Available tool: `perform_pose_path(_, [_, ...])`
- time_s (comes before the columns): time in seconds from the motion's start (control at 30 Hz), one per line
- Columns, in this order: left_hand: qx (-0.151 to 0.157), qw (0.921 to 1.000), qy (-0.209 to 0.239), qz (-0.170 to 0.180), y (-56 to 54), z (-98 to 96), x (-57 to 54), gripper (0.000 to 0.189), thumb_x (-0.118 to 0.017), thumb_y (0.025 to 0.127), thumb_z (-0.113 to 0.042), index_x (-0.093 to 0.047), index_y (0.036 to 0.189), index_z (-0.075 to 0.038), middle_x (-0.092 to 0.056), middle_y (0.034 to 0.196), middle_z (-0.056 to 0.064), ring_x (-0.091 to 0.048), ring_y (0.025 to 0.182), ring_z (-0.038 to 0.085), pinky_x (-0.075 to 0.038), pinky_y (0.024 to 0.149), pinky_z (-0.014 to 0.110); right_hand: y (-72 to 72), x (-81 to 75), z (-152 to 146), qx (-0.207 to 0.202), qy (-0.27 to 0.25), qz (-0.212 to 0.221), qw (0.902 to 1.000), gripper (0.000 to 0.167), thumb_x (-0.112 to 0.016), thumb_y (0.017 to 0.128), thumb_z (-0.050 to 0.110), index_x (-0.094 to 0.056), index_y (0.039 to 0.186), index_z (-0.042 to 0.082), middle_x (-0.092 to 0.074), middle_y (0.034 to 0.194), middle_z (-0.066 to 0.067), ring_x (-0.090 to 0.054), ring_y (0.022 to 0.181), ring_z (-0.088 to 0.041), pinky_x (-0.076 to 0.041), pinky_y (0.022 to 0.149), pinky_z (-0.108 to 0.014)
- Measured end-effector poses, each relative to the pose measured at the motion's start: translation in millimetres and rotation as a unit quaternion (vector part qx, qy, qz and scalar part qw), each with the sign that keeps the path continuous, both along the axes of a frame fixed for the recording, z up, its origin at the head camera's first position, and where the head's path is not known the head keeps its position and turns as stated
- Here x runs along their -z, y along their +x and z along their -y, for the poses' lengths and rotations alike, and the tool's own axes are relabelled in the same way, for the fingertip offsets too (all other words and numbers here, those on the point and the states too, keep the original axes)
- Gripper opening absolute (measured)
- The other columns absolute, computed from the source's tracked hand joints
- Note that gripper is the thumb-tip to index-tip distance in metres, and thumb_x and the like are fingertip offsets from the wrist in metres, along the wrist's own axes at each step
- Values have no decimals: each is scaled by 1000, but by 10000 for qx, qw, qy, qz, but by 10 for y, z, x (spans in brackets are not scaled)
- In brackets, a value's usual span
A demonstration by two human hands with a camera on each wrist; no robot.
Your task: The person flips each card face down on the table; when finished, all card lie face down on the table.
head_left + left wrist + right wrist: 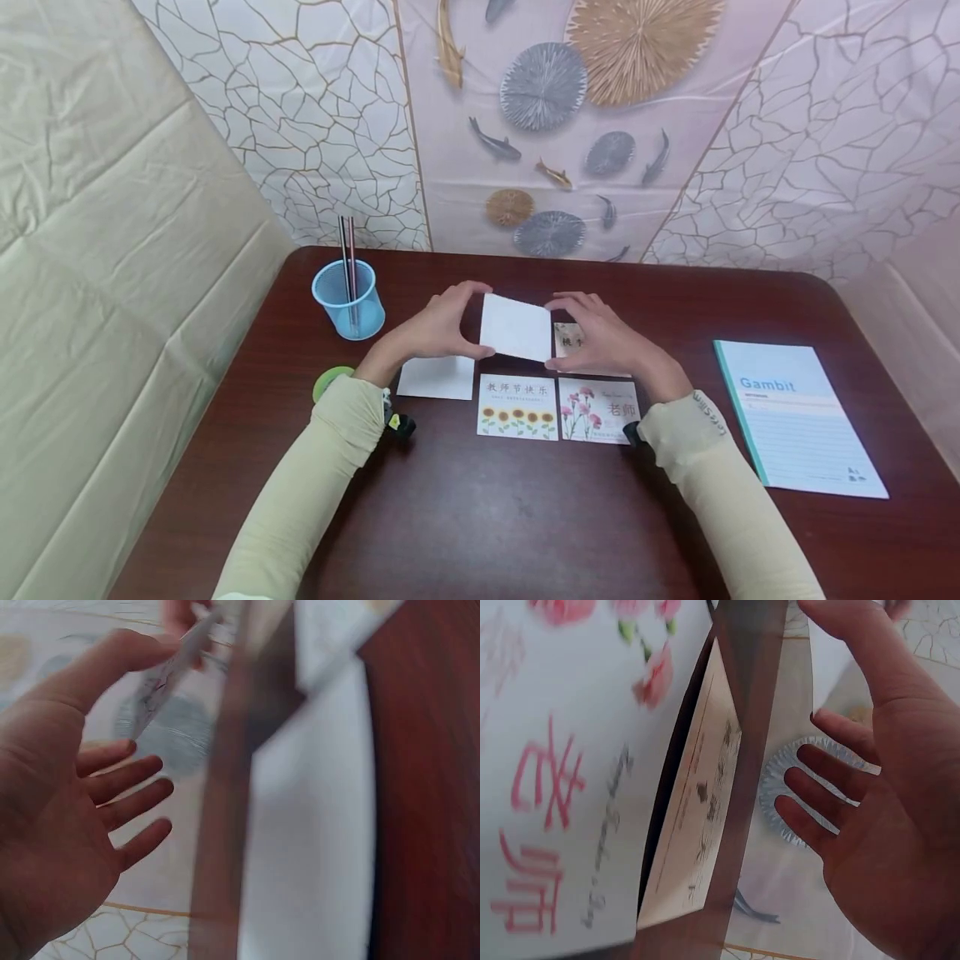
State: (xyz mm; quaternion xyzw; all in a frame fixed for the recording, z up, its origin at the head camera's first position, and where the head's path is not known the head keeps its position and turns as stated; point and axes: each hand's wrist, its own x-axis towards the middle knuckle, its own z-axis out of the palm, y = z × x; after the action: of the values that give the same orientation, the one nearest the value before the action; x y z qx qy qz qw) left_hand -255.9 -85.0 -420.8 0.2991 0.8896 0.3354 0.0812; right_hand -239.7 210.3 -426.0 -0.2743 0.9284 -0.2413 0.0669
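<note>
Pinching a white card [516, 327] by opposite edges between thumbs and fingers, the left hand [441, 327] and right hand [600, 337] hold it up at the frame's centre. Just below lie a plain card [437, 380], sunflower card [517, 408] and carnation card [588, 412], left to right. The right hand partly hides a beige card [567, 336]. A cup [367, 319] stands left of centre; a notebook [798, 421] lies at right.
</note>
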Motion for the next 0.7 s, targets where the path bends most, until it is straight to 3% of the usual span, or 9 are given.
perform_pose_path(0.13, [-5, 9900, -1335, -467, -9, -33, 136, 93, -81, 70, -56, -43, 140, -8, -45, 139, 6, -39, 125, 22, -28, 98, 46, -41, 25, -32, -115, 384, 138, 9991, 93, -84, 69, 54, -46, 142, 10, -30, 153, -16, -25, 137, -37, -19, 108, -60])
perform_pose_path(0.27, [123, 9759, -2002, -854, -27, -82, 226, 92, -77, 70, -63, -48, 138, -8, -43, 142, 5, -37, 126, 23, -28, 96, 45, -60, 54, -39, -185, 598, 212, 9978, 91, -85, 70, 51, -47, 141, 8, -32, 152, -17, -25, 137, -37, -17, 108, -60])
perform_pose_path(0.43, [161, 9662, -2350, -1043, -44, -117, 253, 92, -74, 70, -67, -51, 138, -10, -42, 144, 5, -36, 128, 23, -27, 98, 46, -55, 65, -34, -174, 574, 276, 9978, 90, -85, 71, 48, -48, 141, 6, -33, 151, -19, -25, 137, -38, -17, 107, -62])
perform_pose_path(0.7, [208, 9690, -2317, -836, -69, -103, 270, 88, -73, 71, -67, -53, 138, -13, -41, 145, 2, -34, 130, 21, -27, 98, 45, -64, 78, -15, -71, 749, 448, 9962, 88, -85, 72, 46, -48, 143, 8, -33, 152, -17, -24, 138, -36, -13, 109, -61])
